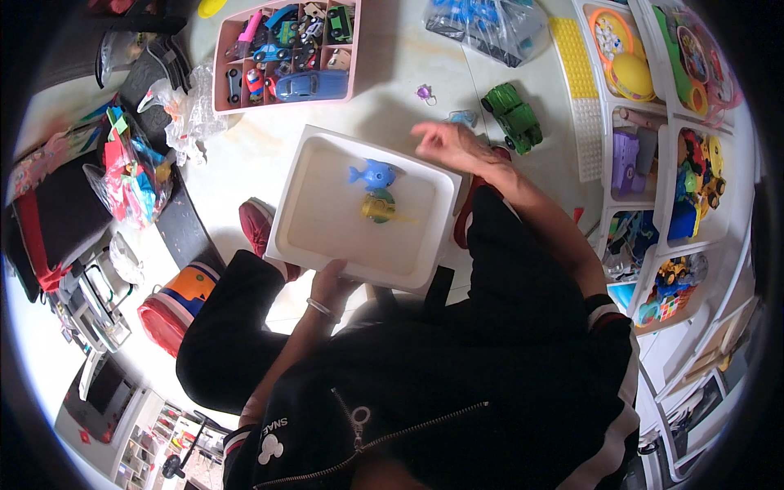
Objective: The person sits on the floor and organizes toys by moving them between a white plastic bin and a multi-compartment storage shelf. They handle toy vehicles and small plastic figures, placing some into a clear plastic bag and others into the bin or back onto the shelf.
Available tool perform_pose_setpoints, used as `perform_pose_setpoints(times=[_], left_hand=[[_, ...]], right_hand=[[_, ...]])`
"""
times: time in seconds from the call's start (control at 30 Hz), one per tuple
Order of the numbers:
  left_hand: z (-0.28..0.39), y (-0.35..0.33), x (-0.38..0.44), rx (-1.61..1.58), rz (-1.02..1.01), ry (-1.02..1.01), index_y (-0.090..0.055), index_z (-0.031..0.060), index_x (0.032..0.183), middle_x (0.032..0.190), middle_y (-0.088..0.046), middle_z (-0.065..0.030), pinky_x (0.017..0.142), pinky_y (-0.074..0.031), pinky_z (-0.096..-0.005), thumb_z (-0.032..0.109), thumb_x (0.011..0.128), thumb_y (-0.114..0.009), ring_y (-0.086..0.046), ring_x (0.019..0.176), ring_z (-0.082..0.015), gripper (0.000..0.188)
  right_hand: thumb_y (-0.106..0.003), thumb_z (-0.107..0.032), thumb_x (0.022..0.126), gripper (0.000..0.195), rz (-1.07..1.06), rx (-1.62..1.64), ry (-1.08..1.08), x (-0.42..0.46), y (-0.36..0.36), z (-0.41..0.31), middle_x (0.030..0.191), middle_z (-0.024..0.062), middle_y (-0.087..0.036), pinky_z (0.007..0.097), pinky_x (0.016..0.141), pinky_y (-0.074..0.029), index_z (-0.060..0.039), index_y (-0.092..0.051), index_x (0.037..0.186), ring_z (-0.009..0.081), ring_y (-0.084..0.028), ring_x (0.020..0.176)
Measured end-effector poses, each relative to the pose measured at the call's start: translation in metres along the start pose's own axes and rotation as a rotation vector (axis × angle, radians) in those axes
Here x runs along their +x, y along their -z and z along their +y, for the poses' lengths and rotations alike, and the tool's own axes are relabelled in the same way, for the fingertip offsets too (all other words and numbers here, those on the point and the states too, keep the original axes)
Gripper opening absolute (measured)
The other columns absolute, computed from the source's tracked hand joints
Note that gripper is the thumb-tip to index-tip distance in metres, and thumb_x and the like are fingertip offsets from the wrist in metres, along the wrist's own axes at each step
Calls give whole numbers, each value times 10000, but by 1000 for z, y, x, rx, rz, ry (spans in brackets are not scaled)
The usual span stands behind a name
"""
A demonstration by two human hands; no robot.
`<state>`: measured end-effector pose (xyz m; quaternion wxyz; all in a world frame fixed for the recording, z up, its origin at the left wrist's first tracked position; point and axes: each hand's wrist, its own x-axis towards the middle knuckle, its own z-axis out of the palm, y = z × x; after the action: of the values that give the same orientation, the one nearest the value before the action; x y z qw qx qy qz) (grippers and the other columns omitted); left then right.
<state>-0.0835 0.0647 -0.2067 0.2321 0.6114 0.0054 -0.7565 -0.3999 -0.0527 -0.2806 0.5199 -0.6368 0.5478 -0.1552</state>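
Note:
A white plastic bin is tilted in front of me, held at its near edge by my left hand, whose fingers are partly hidden beneath it. Inside lie a blue toy fish and, touching it, a yellow and green toy. My right hand is just past the bin's far right corner, blurred, with some fingers apart and nothing seen in it. Near it on the floor are a small clear blue item, a purple toy ring and a green toy car.
A pink divided box of toy cars stands at the far left. A clear bag of blue pieces lies at the far right. White shelf bins of toys line the right. Plastic bags and an orange-and-red container are on the left.

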Motion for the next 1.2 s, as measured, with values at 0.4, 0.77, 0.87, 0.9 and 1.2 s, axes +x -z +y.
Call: perform_pose_setpoints(times=[0.4,0.77,0.87,0.9,1.2], left_hand=[[3,-1,-1,37,-26,27,-321,-6,1243,1199,-451,-188,905,-441,-470,76,786,-448,-497,1075,-335,482],[-12,27,13,58,-143,-4,-346,16,1249,1205,-463,-153,954,-377,-482,128,774,-497,-465,1113,-317,511],[-2,3,0,26,-173,-52,-329,24,1253,1207,-450,-159,942,-390,-500,123,768,-505,-455,1120,-332,526],[1,0,4,92,-144,-42,-318,30,1258,1211,-441,-163,937,-396,-503,118,763,-510,-457,1114,-340,539],[-22,42,26,501,-192,-263,-360,42,1240,1176,-479,-144,898,-435,-478,125,780,-522,-488,1086,-317,494]], right_hand=[[-588,-121,698,379,317,-562,-170,7,-4,78,1018,148,-530,380,741,-465,-49,-493,1058,292,-518,946],[-626,-247,762,501,306,-420,55,44,7,23,1118,157,-483,374,777,-466,-141,-458,1222,296,-545,944],[-559,-176,792,468,156,-777,-20,65,12,30,1142,162,-435,414,816,-448,-158,-435,1243,341,-513,978],[-493,-177,831,412,115,-770,-55,82,1,67,1155,176,-422,410,837,-438,-159,-430,1237,354,-510,978],[-639,-210,771,263,175,494,-202,36,10,20,852,79,-601,310,616,-477,-64,-551,971,178,-583,738]])
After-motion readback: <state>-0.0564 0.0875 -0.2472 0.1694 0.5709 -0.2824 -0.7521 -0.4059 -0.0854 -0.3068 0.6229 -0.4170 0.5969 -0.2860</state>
